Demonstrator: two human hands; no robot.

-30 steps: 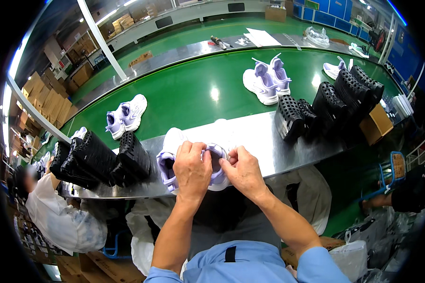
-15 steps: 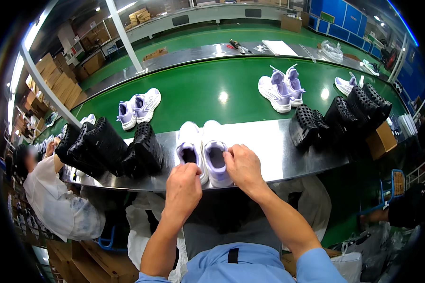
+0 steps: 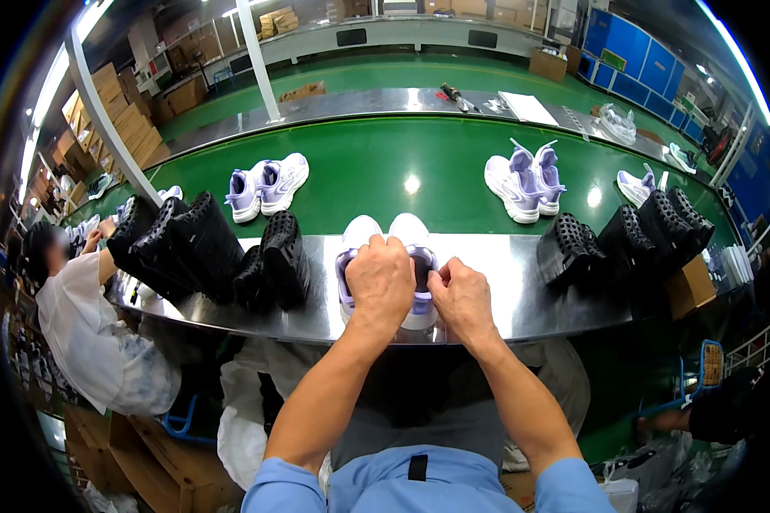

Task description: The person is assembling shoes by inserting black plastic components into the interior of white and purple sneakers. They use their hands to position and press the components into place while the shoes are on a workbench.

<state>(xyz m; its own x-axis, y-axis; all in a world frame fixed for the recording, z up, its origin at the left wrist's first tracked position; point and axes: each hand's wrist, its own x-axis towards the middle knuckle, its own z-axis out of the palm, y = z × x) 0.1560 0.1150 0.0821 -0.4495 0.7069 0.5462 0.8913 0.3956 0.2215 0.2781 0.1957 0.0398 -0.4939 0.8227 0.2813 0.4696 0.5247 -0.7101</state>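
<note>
A pair of white sneakers with lavender collars stands side by side at the near edge of the steel ledge, toes pointing away from me. My left hand (image 3: 380,280) is closed over the inner collar of the right sneaker (image 3: 410,228), covering the gap between the pair; its fingertips are partly hidden. On the other side of that opening, my right hand (image 3: 464,299) pinches the outer collar edge between thumb and fingers. The left sneaker (image 3: 362,229) shows its toe and outer collar beside my left wrist.
Black perforated shoe-shaped blocks stand on the ledge to the left (image 3: 285,261) and right (image 3: 565,252). Two similar sneaker pairs, one left (image 3: 269,184) and one right (image 3: 524,184), sit on the green belt (image 3: 368,179). A person in white (image 3: 85,329) works at far left.
My left hand has moved right and forward, from the left sneaker's heel to between the two shoes. My right hand stays at the right sneaker's collar. The whole view has shifted slightly.
</note>
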